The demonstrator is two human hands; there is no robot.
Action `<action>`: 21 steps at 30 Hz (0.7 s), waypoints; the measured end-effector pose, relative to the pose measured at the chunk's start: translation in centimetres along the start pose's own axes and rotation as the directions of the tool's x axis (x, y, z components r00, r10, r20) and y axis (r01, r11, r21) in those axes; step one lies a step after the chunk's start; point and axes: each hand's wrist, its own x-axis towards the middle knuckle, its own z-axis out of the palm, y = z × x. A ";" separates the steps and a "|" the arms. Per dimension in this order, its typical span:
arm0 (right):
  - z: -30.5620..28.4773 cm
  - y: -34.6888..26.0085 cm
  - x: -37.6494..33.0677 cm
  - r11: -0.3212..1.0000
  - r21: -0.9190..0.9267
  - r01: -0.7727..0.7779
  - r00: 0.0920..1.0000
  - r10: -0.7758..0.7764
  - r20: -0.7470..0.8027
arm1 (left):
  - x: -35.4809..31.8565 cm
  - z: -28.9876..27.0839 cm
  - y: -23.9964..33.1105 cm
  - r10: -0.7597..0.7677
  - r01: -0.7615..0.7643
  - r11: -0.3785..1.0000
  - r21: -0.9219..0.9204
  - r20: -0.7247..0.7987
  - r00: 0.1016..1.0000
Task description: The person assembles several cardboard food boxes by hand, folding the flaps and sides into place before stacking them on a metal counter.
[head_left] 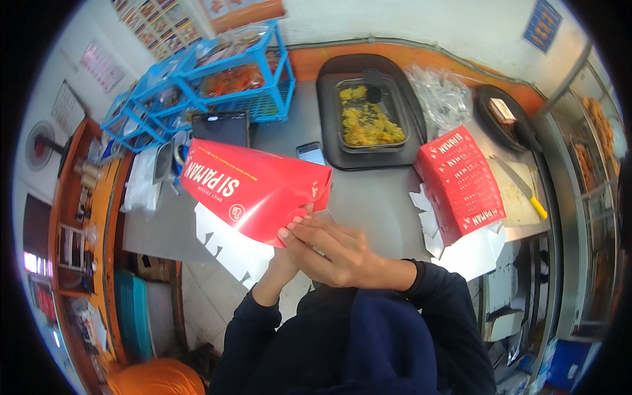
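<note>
With fingers bunched, the right hand pinches a glossy red cardboard carton, apparently steadying its edge; the left hand, below the carton, is too hidden to tell.

Red and white cartons on a grey surface.
The carton at left is red with white and yellow print; stacked cartons at right repeat red with rows of white print. The far-left rack is bright blue, the far tray black, the food there yellow, the near sleeves very dark.
</note>
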 end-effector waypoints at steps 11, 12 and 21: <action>-11.6 5.9 -6.1 0.937 -0.289 -0.199 0.967 0.139 -0.215 | 5.6 10.9 6.2 0.348 -0.336 0.937 -0.092 0.319 0.882; -13.0 6.1 -6.7 0.940 -0.185 -0.286 0.935 0.231 -0.270 | 6.4 12.1 7.4 0.383 -0.341 0.924 -0.173 0.435 0.815; -31.5 2.4 -27.0 0.199 -0.123 -0.972 0.195 0.398 -0.896 | 4.4 22.0 18.7 0.774 -0.093 0.622 -0.777 0.629 -0.076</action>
